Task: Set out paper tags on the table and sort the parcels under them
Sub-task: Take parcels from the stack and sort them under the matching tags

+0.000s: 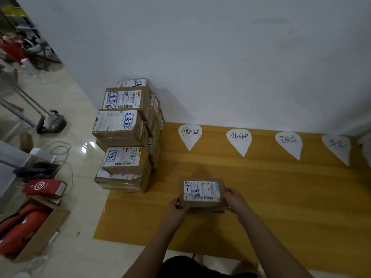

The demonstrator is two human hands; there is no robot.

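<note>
Both bare hands grip one flat, rectangular cardboard parcel (201, 194): the left hand (176, 209) clasps its left end, the right hand (235, 201) its right end, fingers curled around the edges. Its top carries a white printed label. It sits low over the smooth, yellow wood-grain table (281, 197), near the front edge. Four white teardrop-shaped paper tags (239, 141) with handwriting lie flat along the far edge. Stacked brown parcels (125, 135) stand at the table's left end.

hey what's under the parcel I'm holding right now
The parcel, held by both hands, sits over the bare wooden table. A shadow shows at its base; whether it touches the table, or anything lies beneath, is hidden.
</note>
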